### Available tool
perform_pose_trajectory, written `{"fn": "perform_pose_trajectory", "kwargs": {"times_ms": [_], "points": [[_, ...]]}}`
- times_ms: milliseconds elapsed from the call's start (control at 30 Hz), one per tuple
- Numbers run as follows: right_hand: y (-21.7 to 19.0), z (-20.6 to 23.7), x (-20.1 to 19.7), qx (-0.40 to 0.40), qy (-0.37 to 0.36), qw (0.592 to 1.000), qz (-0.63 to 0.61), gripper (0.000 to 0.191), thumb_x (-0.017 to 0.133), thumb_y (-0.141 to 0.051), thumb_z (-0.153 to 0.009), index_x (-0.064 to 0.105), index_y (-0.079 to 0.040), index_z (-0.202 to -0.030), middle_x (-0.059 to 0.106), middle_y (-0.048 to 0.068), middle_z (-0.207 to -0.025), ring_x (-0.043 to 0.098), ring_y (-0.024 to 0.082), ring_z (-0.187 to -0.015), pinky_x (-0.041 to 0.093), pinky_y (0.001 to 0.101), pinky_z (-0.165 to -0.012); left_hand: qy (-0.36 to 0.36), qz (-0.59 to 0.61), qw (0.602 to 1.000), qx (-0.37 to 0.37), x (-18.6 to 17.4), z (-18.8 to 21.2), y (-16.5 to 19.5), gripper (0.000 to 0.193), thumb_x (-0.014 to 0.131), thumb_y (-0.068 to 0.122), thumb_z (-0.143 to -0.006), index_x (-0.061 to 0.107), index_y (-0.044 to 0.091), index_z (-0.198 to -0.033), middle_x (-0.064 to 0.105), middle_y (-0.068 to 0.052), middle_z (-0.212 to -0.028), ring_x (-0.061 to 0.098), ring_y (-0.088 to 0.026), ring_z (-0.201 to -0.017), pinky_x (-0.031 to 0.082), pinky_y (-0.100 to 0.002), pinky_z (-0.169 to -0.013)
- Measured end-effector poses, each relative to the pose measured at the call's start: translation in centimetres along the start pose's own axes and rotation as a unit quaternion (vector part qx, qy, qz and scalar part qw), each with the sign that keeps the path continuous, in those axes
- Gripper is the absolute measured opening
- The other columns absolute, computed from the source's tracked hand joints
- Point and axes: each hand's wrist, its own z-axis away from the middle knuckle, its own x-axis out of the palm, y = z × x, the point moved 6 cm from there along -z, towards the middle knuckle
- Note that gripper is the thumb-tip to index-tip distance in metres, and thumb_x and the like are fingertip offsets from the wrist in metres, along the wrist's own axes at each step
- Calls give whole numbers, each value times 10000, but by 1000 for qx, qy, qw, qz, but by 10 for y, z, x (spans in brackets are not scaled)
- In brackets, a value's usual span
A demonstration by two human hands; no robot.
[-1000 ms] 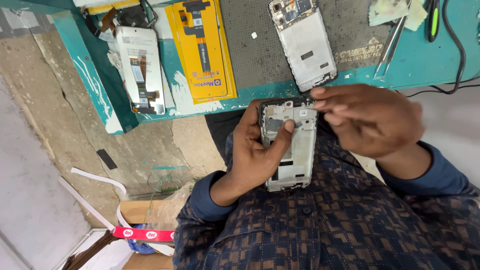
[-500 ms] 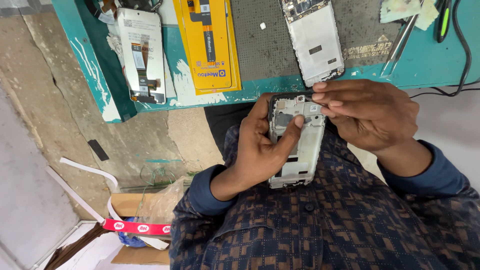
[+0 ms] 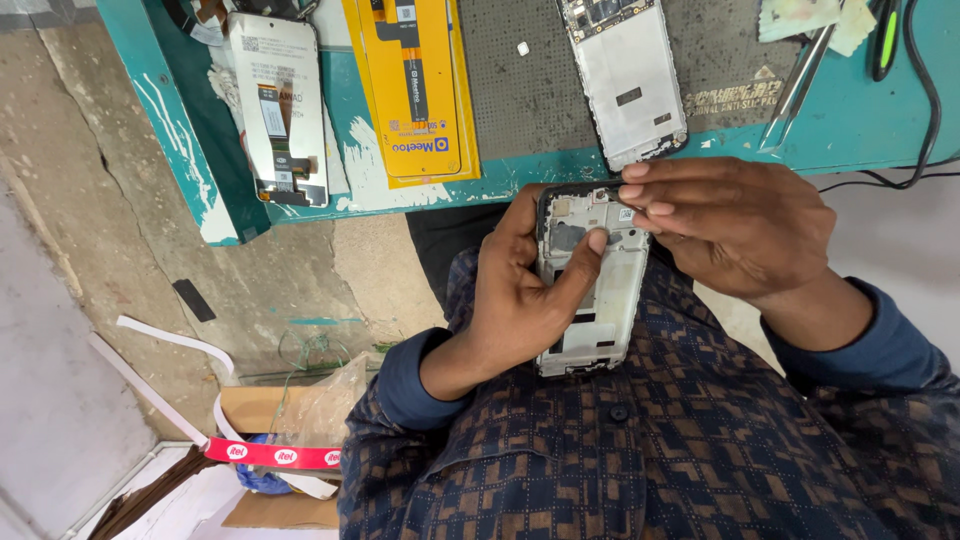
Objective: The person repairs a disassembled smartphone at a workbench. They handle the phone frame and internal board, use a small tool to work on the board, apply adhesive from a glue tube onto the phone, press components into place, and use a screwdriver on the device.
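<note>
Silver-grey and stripped of its screen, the opened phone frame with a black rim [image 3: 590, 290] sits in front of the person's chest, just below the edge of the teal-painted workbench [image 3: 850, 130]. The left hand [image 3: 520, 300] grips it from the side, fingers wrapped behind and the thumb [image 3: 585, 262] pressed across the inner plate. The right hand [image 3: 735, 235] comes over the top end, its fingertips [image 3: 635, 192] bunched together and pinching at the upper corner; whether something tiny is held there I cannot tell. On the bench lie a second bare white phone chassis [image 3: 630, 75] on a grey mat, a yellow flat packet [image 3: 410, 85], a white display panel with a ribbon cable [image 3: 278, 105] and metal tweezers [image 3: 795, 85].
</note>
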Motion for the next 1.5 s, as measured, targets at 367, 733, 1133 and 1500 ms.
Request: {"fn": "perform_pose_trajectory", "kwargs": {"times_ms": [367, 733, 1133, 1500], "points": [[-5, -6, -2, -25, -18, 999, 38, 202, 779, -18, -907, 666, 21, -1069, 743, 190, -1023, 751, 329, -1030, 670, 396, -830, 8, -10, 1000, 11, 3, 1, 3, 210, 649, -26, -1079, 529, -53, -1249, 699, -65, -1023, 620, -2, -904, 489, -139, -737], [12, -21, -18, 222, -26, 968, -111, 121, 631, 23, -998, 616, 109, -1083, 707, 228, -967, 752, 244, -1001, 679, 330, -798, -3, -37, 999, 15, 9, 1, 7, 258, 640, -19, -1071, 531, -62, -1300, 717, -89, -1083, 660, -29, -942, 536, -159, -769], [-21, -11, -9, -116, -113, 980, 117, 199, 732, -84, -928, 649, 63, -1034, 762, 238, -940, 785, 342, -875, 668, 376, -652, 8, -68, 998, 13, 8, 1, 10, 260, 651, -19, -1048, 532, -64, -1275, 715, -76, -1018, 631, 1, -817, 465, -145, -632], [14, -17, -29, 236, -137, 961, -44, 169, 661, -88, -1039, 665, 2, -1182, 741, 139, -1037, 740, 99, -881, 574, 244, -677, -8, -67, 998, 2, 13, 1, 11, 313, 644, -6, -1066, 512, -75, -1341, 727, -114, -1087, 670, -49, -978, 546, -174, -777]]}}
